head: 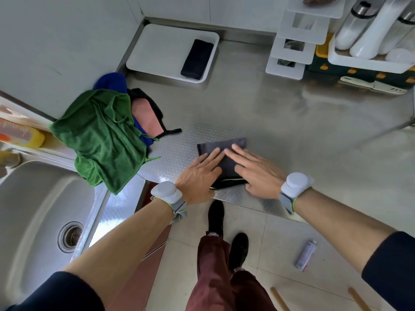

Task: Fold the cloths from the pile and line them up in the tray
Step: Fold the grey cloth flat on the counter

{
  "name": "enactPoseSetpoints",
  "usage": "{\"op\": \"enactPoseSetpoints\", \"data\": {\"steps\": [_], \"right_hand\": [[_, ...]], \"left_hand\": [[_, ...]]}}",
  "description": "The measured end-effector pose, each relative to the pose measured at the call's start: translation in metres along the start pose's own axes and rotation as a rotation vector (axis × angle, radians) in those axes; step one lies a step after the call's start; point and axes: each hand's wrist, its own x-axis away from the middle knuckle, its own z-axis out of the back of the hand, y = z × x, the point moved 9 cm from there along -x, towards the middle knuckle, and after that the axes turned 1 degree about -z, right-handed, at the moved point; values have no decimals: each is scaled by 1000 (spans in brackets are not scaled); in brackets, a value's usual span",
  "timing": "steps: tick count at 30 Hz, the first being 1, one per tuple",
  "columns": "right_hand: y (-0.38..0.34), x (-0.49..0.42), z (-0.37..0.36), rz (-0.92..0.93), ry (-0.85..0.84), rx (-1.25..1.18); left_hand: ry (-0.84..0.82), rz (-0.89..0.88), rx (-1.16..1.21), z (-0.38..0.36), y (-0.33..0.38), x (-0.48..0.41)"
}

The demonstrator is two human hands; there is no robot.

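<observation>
A folded dark grey cloth [222, 145] lies on the steel counter near its front edge. My left hand [198, 176] and my right hand [258, 171] both press flat on it, fingers straight, fingertips almost meeting over its middle. The pile sits to the left: a green cloth [103, 140] on top, with a blue cloth [112, 80] and a pink cloth with black trim [146, 115] under it. At the back stands the white tray [157, 48], holding one folded dark cloth [197, 59] against its right side.
A steel sink [40, 209] lies at the left, below the pile. White racks [292, 52] and bottles [359, 23] crowd the back right corner, with a white-handled tool [372, 85] in front. A spray can [306, 255] lies on the floor.
</observation>
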Motion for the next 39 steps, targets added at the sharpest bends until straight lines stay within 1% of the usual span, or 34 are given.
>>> {"op": "enactPoseSetpoints", "data": {"steps": [2,5,7,11,14,16,19,21,25,28,31,33,35,37,38,39], "right_hand": [[3,6,-5,1,-55,-112],[13,13,-2,-48,-20,-242],[22,14,7,-165,33,-402],[49,9,22,-435,223,-745],[71,5,18,-617,314,-901],[80,-1,12,-698,326,-888],[88,-8,6,-784,355,-852],[91,-11,5,-816,355,-809],[94,-13,0,-835,288,-711],[92,-14,4,-815,263,-634],[86,-14,8,-783,216,-486],[83,-11,13,-785,225,-414],[72,-9,30,-714,337,-313],[45,-15,47,-562,436,-120],[28,-21,49,-470,458,-47],[11,-27,45,-372,445,-9]], "left_hand": [[-3,9,111,-2,-1,5],[31,60,239,1,-10,15],[55,128,333,4,-18,19],[244,358,722,21,-48,23],[242,503,812,18,-69,15],[228,578,851,11,-81,8],[258,677,979,1,-93,1],[273,741,1034,-5,-99,0],[276,825,1047,-11,-107,-2],[287,861,998,-10,-108,-4],[317,904,813,-1,-106,-3],[327,914,729,4,-102,-5],[334,933,696,6,-99,-5],[337,957,684,6,-99,-4],[342,963,686,6,-100,-4],[346,960,694,5,-101,-3]]}}
